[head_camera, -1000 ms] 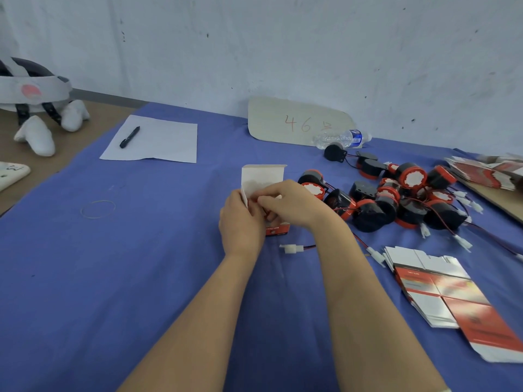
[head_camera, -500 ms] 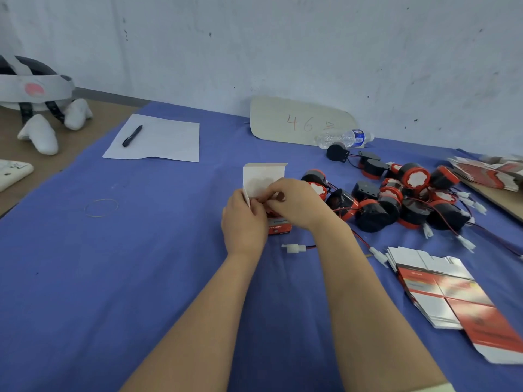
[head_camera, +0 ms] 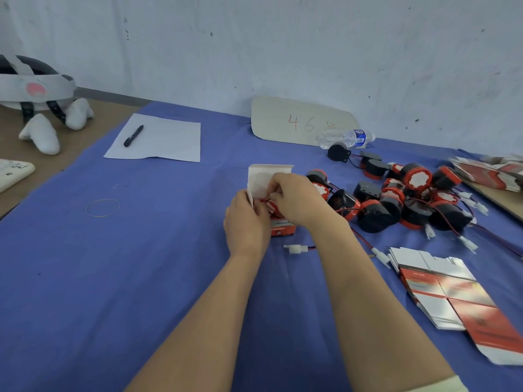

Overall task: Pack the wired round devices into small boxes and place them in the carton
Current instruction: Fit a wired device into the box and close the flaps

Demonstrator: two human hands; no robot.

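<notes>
Head cam: small red-and-white cardboard box (head_camera: pixel 281 229) is gripped by left hand (head_camera: pixel 246 222), red round wired device (head_camera: pixel 273 206) pinched inside by right hand (head_camera: pixel 297 199).

A pale, scuffed plaster wall (head_camera: pixel 283 38) with small dark specks runs from 10 to 2 o'clock. A grey strip (head_camera: pixel 113 94) lines its foot at 10 o'clock. A blue cloth (head_camera: pixel 113 278) covers most of the table, and bare brown tabletop (head_camera: pixel 113 108) shows at 10 o'clock and again at 3 o'clock. The light is soft and even, with faint shadows. A cardboard piece (head_camera: pixel 297 123) marked "46" in red leans on the wall at 12 o'clock. At 10 o'clock, near the warped frame edge, sits what may be a headset (head_camera: pixel 34 86).
</notes>
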